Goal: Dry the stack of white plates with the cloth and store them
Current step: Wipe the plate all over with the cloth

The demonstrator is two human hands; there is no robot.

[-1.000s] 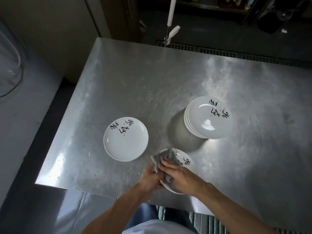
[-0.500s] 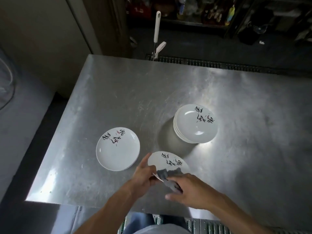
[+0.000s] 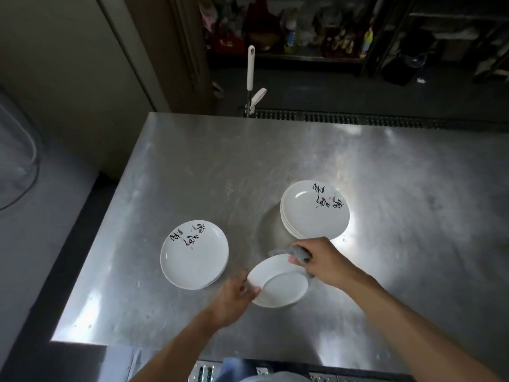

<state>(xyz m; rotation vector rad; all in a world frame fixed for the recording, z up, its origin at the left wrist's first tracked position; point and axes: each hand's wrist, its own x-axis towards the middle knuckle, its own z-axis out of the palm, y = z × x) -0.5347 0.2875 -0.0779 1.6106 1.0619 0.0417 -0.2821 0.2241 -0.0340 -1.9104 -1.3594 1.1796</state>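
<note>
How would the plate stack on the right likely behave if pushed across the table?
The right plate stack would probably slide easily on the smooth steel table. Several glossy plates deep, it likely feels heavy, and upper plates may shift.

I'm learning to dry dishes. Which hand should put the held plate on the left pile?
Probably the left hand: it grips the plate by the rim nearest the left pile, while the right hand holds the cloth.
</note>
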